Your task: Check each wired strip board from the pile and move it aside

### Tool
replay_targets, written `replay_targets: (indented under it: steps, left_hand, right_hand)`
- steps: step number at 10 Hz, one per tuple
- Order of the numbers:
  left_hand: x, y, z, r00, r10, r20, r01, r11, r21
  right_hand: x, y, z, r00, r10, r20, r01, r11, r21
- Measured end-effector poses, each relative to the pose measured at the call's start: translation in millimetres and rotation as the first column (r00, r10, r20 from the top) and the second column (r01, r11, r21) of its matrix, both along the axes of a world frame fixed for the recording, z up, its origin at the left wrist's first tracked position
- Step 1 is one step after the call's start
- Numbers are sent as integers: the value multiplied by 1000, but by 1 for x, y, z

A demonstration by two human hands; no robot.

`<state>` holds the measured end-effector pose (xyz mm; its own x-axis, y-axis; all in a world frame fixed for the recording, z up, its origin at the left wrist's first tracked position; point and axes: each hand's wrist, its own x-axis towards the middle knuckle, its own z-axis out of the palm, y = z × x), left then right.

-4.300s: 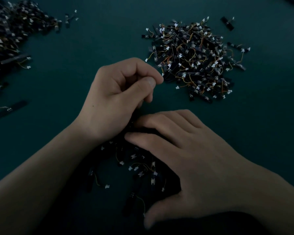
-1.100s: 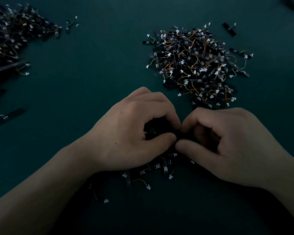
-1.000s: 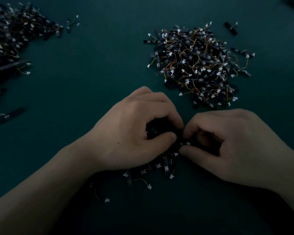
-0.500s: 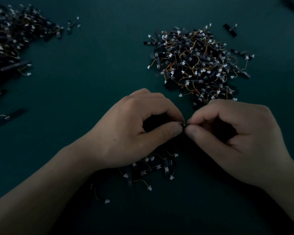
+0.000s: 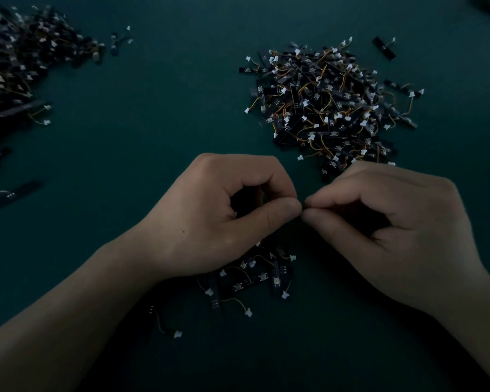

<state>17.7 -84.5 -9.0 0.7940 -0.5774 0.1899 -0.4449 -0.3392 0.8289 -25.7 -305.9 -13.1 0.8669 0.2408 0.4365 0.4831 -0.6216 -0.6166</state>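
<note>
- A dark sliver (image 5: 303, 206) sits where the two hands meet above the tabletop (image 5: 153, 114). It is too dim and small to tell whether it is a board or a wire.
- The left hand (image 5: 224, 219) pinches it between thumb and forefinger, with the other fingers curled into a hollow.
- The right hand (image 5: 393, 222) pinches it from the other side in the same way, so the two pinches meet tip to tip.
- A small cluster of wired strip boards (image 5: 255, 278) lies on the tabletop just below the hands, partly under the left wrist.
- The main pile (image 5: 328, 108) of black boards with orange and yellow wires and white plugs lies beyond the right hand. Its near edge is hidden by the knuckles.
- One stray board (image 5: 384, 48) lies just past that pile.
- A second heap (image 5: 20, 58) spreads along the far left edge, well apart from the main pile.
- A single board (image 5: 14, 193) lies alone near it.
</note>
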Motion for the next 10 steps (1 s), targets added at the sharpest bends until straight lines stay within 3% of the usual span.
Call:
replay_targets:
  steps: [1,3,4,6,8,10]
  left_hand:
    - [-2,-2,-1,998,62,10,-62,998,2]
    - [0,-4,-2,963,268,9,-267,963,-37]
    - [2,-4,-2,947,321,11,-320,946,-58]
    - [0,-4,1,967,251,35,-249,966,-66]
    - [-2,-4,1,976,218,31,-215,974,-73]
    - [0,-4,1,972,232,18,-229,967,-108]
  right_hand:
    - [1,2,-1,993,-105,-59,105,994,-6]
    - [-1,-3,7,999,1,37,-2,1000,24]
    - [2,-6,6,996,88,12,-89,989,115]
    - [1,-3,6,978,-9,-210,56,974,219]
    - [-1,-1,5,981,-14,-195,36,993,109]
    - [0,-5,6,949,119,-291,-67,981,180]
